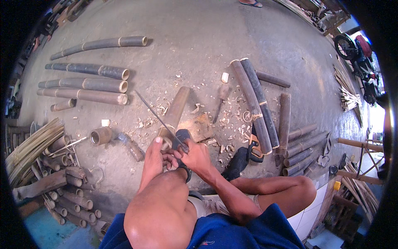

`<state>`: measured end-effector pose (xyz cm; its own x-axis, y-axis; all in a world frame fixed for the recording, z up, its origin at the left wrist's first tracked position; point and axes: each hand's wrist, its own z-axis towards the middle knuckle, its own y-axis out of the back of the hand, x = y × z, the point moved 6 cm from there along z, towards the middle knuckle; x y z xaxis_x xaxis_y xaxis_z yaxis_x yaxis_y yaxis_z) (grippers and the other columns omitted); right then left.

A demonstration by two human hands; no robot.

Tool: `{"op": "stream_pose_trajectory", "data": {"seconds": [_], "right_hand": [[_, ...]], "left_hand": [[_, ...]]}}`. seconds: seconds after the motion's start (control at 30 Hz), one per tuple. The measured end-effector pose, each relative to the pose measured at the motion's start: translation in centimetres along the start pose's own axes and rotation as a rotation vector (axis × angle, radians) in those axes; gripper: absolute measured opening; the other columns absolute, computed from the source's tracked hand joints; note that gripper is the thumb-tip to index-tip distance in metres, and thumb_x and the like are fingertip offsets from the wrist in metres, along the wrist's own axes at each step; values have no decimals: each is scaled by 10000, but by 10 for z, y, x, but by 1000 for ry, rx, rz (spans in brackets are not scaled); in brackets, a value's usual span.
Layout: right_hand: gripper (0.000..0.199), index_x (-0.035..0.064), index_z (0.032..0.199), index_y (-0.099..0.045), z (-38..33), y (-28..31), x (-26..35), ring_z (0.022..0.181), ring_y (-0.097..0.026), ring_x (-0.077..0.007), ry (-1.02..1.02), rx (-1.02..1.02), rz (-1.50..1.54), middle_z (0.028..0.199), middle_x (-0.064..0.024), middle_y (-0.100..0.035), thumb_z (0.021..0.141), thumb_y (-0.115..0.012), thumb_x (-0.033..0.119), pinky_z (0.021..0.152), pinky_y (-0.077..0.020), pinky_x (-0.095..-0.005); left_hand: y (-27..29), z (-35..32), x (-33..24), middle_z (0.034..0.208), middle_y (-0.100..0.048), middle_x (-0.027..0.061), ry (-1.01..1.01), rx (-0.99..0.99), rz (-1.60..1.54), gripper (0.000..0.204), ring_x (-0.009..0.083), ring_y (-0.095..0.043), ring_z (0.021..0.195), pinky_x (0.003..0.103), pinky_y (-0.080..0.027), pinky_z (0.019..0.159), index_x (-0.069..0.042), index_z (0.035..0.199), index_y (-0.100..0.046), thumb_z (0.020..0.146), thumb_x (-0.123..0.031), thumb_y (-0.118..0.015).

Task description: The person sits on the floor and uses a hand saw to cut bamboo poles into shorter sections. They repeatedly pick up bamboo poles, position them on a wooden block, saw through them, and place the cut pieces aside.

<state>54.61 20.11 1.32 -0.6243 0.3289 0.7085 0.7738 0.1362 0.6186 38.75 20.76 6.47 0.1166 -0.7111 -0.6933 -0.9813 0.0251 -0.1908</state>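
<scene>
A length of brown bamboo (177,108) slants away from me over a wood block (198,126), its pale near end close to my knee. My left hand (155,162) is closed around that near end, thumb on top and fingers curled below. In my right hand (196,158) is a long thin metal blade (151,108), gripped at its near end. It crosses over the bamboo and points to the far left; whether it is a knife or a file is unclear. Pale shavings (195,109) lie around the bamboo.
Several bamboo poles (83,84) lie at the far left, with others (251,106) at the right. A handsaw (254,150) rests by my foot (238,164). A wooden-handled tool (222,94) lies ahead. Bamboo pieces (81,201) and thin strips (35,145) are piled at the left.
</scene>
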Motion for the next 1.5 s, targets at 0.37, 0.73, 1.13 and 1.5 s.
{"op": "stream_pose_trajectory", "data": {"seconds": [0.37, 0.73, 1.13, 1.5], "right_hand": [[353, 2, 929, -681, -1, 44, 18, 793, -667, -504, 78, 8, -194, 792, -290, -675, 834, -651, 340, 747, -535, -576], [351, 0, 926, -674, -11, 38, 30, 791, -667, -499, 70, 145, -258, 782, -310, -665, 816, -647, 332, 736, -543, -577], [339, -1, 883, -688, -13, 54, 19, 752, -691, -472, 43, -65, -212, 770, -288, -678, 816, -648, 329, 708, -562, -569], [357, -45, 840, -667, -18, 36, 26, 781, -690, -468, 149, 202, -140, 784, -298, -676, 813, -624, 308, 741, -561, -557]], "left_hand": [[32, -11, -36, 875, -715, 129, -456, -350, 580, 411, 138, -647, 728, 287, -515, 632, 45, 1182, -662, 864, -201, -749], [17, -23, -44, 823, -718, 147, -471, -304, 676, 479, 151, -657, 718, 321, -533, 655, 64, 1117, -670, 773, -221, -841], [9, -16, -46, 881, -696, 140, -597, -213, 657, 424, 164, -639, 784, 339, -539, 704, 54, 1112, -633, 760, -96, -816], [1, -21, -58, 920, -659, 147, -762, -204, 798, 426, 184, -628, 813, 328, -533, 726, 58, 1129, -593, 763, -51, -783]]}}
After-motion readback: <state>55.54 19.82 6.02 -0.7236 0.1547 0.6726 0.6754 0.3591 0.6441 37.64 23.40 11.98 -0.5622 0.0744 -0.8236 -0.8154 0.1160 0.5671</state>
